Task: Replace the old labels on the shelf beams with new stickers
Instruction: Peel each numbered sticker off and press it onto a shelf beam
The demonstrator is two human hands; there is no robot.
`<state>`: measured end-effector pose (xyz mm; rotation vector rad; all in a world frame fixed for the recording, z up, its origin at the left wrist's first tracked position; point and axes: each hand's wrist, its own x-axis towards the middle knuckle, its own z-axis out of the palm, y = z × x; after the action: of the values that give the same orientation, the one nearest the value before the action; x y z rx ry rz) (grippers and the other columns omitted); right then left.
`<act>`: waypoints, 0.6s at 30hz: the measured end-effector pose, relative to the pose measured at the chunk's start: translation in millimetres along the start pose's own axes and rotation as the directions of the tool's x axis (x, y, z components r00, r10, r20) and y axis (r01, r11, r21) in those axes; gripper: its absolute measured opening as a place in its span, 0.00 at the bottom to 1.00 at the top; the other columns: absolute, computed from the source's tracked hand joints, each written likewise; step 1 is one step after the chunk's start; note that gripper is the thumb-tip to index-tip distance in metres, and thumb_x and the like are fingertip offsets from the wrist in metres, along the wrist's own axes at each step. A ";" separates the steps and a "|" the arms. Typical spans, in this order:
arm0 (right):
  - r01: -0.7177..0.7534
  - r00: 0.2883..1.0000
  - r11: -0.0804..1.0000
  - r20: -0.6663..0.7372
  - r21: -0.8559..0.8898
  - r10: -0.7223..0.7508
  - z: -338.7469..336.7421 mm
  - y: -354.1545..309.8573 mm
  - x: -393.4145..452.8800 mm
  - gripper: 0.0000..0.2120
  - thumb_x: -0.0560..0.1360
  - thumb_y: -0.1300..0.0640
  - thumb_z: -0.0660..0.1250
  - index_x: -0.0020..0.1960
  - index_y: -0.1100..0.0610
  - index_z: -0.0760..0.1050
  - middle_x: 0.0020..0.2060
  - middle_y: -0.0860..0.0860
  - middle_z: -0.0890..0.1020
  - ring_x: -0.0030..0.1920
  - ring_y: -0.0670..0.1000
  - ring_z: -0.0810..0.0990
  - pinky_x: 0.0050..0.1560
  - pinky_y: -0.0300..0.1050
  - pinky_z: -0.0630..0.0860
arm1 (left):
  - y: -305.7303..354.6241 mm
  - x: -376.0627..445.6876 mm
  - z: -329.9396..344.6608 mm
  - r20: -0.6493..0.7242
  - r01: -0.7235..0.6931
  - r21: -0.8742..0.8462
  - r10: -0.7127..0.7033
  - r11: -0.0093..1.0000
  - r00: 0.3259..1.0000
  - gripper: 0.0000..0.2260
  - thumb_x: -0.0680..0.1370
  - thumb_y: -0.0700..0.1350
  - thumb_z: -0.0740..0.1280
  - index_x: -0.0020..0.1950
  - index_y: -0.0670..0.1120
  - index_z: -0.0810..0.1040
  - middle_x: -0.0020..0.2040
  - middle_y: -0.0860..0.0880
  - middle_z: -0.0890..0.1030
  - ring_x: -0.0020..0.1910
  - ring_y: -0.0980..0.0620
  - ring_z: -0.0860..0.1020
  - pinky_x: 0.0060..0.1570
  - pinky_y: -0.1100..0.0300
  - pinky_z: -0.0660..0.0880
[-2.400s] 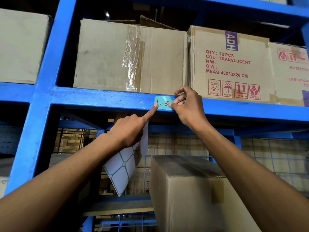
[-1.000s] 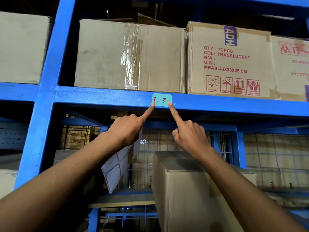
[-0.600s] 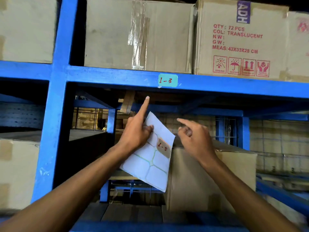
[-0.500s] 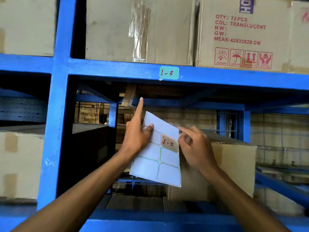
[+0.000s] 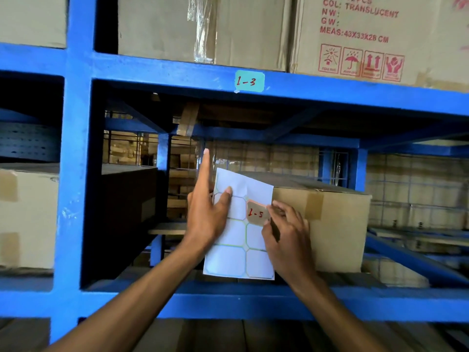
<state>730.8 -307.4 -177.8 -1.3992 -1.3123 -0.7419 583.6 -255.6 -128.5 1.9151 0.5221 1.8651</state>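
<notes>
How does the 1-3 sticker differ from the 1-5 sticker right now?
The 1-3 sticker is teal and stuck on the blue beam; the 1-5 sticker is tan-pink and sits on the sheet. Nothing touches 1-3; the right hand pinches 1-5's edge. Both carry red handwritten numbers.

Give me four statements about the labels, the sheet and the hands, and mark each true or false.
1. The teal label on the upper beam reads 1-3. True.
2. The left hand holds the sticker sheet. True.
3. The right hand is pressing the label on the beam. False: its fingers are at the 1-5 sticker on the sheet.
4. The sheet is full of written stickers. False: only 1-5 shows writing.
</notes>
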 end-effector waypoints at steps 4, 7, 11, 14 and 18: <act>0.015 1.000 0.999 -0.014 0.030 -0.015 2.4 0.6 -5.6 0.16 0.70 0.62 0.65 0.58 0.58 0.77 0.54 0.53 0.79 0.55 0.54 0.76 0.55 0.48 0.70 | -3.7 -4.3 0.0 0.001 -0.020 -0.035 0.020 0.999 1.000 0.36 0.77 0.40 0.65 0.74 0.65 0.49 0.60 0.45 0.80 0.50 0.43 0.80 0.56 0.41 0.76; -0.050 0.999 0.998 0.023 0.045 0.049 4.3 2.5 -7.4 0.18 0.71 0.61 0.65 0.60 0.58 0.76 0.57 0.54 0.78 0.58 0.54 0.74 0.58 0.50 0.69 | -5.3 -6.1 -1.8 0.030 -0.010 -0.046 0.011 0.999 1.000 0.36 0.77 0.41 0.65 0.72 0.70 0.49 0.48 0.35 0.80 0.45 0.36 0.78 0.49 0.37 0.77; -0.025 0.998 0.998 0.060 0.056 0.022 7.8 0.0 -10.9 0.16 0.71 0.59 0.63 0.57 0.56 0.79 0.59 0.54 0.77 0.59 0.55 0.74 0.57 0.45 0.66 | -5.7 -4.9 -3.7 0.038 -0.027 -0.064 0.030 0.998 0.999 0.36 0.77 0.41 0.65 0.72 0.71 0.49 0.43 0.30 0.78 0.39 0.33 0.76 0.43 0.37 0.75; -0.124 0.991 0.973 0.070 0.194 0.112 13.0 -1.8 -10.8 0.09 0.71 0.59 0.68 0.50 0.54 0.81 0.57 0.51 0.77 0.58 0.52 0.74 0.60 0.45 0.68 | -9.1 -6.1 -4.5 0.046 -0.064 -0.005 0.064 0.998 0.997 0.36 0.77 0.42 0.65 0.71 0.71 0.49 0.43 0.34 0.80 0.39 0.35 0.75 0.45 0.38 0.75; -0.229 0.973 0.926 0.106 0.299 0.206 15.6 0.1 -8.9 0.03 0.69 0.60 0.70 0.41 0.53 0.79 0.52 0.50 0.77 0.55 0.52 0.75 0.59 0.54 0.73 | -20.2 -10.2 -10.9 0.061 -0.089 0.098 0.083 0.991 0.995 0.36 0.77 0.43 0.64 0.71 0.71 0.48 0.59 0.46 0.80 0.47 0.42 0.77 0.53 0.38 0.75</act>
<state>725.8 -295.6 -190.4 -1.2977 -1.2422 -0.3204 572.8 -243.7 -147.7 2.0798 0.5326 1.8634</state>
